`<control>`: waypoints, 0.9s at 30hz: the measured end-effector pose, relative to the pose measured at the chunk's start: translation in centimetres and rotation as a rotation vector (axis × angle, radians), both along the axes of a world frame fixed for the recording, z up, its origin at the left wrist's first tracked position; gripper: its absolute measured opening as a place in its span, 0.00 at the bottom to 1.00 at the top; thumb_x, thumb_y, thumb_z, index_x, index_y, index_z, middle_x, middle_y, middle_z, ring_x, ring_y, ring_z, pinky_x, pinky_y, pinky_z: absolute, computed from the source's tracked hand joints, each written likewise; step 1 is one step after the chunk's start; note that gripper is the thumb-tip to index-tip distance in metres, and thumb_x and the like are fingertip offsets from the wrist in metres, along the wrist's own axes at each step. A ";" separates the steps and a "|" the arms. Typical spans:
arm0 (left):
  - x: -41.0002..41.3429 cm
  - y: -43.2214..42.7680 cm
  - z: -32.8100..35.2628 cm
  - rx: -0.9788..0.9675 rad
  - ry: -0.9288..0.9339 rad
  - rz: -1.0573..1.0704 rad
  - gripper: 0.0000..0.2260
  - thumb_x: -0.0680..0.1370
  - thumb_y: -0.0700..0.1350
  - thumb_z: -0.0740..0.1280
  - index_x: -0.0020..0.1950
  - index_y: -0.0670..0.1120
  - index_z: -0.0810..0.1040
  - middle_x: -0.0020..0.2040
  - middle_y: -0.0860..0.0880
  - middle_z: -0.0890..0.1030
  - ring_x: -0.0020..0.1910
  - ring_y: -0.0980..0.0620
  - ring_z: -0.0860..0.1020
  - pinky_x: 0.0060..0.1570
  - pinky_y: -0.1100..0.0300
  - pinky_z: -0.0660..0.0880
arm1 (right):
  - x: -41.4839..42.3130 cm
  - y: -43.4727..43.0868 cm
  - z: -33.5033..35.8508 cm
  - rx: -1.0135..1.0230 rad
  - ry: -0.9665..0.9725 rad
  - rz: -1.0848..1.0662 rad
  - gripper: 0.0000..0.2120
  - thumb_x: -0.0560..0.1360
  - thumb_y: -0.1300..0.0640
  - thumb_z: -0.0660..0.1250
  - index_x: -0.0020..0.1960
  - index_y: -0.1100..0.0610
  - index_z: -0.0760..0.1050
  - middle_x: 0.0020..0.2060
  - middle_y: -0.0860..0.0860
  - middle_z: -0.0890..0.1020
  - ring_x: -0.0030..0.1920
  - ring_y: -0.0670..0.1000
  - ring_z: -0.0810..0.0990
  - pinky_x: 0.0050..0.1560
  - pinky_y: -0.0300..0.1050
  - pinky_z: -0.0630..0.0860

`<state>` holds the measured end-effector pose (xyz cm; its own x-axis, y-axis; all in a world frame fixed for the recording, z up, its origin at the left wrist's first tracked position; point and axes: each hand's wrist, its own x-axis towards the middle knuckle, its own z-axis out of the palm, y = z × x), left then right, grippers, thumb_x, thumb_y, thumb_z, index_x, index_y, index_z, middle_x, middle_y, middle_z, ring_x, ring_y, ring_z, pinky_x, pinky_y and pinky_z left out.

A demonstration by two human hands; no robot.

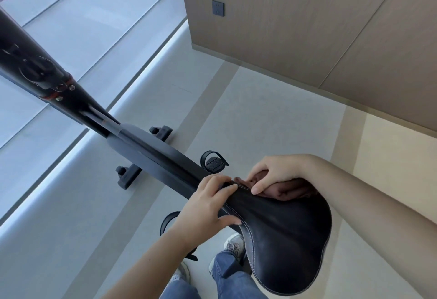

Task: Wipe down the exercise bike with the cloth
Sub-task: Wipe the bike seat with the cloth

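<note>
The exercise bike [151, 154] runs from 10 o'clock down to 5 o'clock across the view, its black saddle [283, 235] filling the lower right. Around it: pale floor [260, 121], a wood-panelled wall [307, 26] at 1 o'clock carrying one dark socket [218, 7], and a bright window [71, 26] at 10 o'clock. Below the saddle, at 6 o'clock, the person's jeans [227, 277] and two sneakers show, one [235, 246] just beside the saddle's edge; the saddle hides part of the legs. Two strapped pedals are visible, one [212, 162] at 12 o'clock of the hands and one [169, 224] partly behind the left forearm.

The left hand [205, 206] lies over the saddle's narrow nose, fingers spread and curled around it. The right hand [276, 172] comes in from 3 o'clock, wrist bent, fingers clenched on a brownish cloth [283, 190] pressed onto the saddle's top near the nose. The two hands are just beside each other.
</note>
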<state>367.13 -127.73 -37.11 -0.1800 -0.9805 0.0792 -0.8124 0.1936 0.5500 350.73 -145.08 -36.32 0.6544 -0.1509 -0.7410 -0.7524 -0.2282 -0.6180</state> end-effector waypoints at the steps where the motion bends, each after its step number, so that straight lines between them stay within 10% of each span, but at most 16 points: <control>1: -0.4 -0.3 0.2 -0.001 -0.045 -0.053 0.28 0.67 0.57 0.73 0.58 0.38 0.78 0.55 0.39 0.77 0.56 0.39 0.75 0.54 0.45 0.74 | -0.7 -0.4 0.2 -0.022 0.016 -0.007 0.08 0.66 0.43 0.71 0.44 0.35 0.77 0.46 0.37 0.81 0.49 0.42 0.79 0.50 0.39 0.74; 13: -5.4 -3.4 1.2 0.114 -0.198 -0.392 0.34 0.67 0.67 0.67 0.68 0.51 0.70 0.63 0.43 0.73 0.58 0.42 0.73 0.57 0.45 0.68 | -13.6 7.9 -0.7 -0.028 -0.449 -1.208 0.16 0.63 0.47 0.71 0.51 0.47 0.80 0.50 0.50 0.84 0.52 0.48 0.81 0.56 0.41 0.75; 21: -6.4 -3.5 0.9 0.074 -0.246 -0.323 0.34 0.65 0.70 0.63 0.67 0.54 0.71 0.61 0.44 0.75 0.54 0.44 0.76 0.50 0.48 0.72 | -11.6 6.2 -0.2 0.029 -0.368 -1.226 0.08 0.70 0.54 0.71 0.49 0.49 0.81 0.47 0.48 0.84 0.53 0.49 0.81 0.58 0.43 0.73; 27: -6.4 -3.3 0.8 0.020 -0.259 -0.322 0.33 0.66 0.69 0.60 0.66 0.53 0.73 0.60 0.43 0.77 0.53 0.44 0.77 0.48 0.49 0.72 | -11.0 15.8 -1.3 -0.335 -0.484 -1.645 0.14 0.70 0.55 0.71 0.55 0.45 0.78 0.56 0.44 0.80 0.57 0.42 0.77 0.59 0.40 0.70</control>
<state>360.69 -130.98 -36.33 -0.4893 -0.8717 -0.0280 -0.8243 0.4517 0.3413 339.75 -129.28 -37.57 -0.1912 -0.9199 -0.3423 -0.0890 0.3635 -0.9273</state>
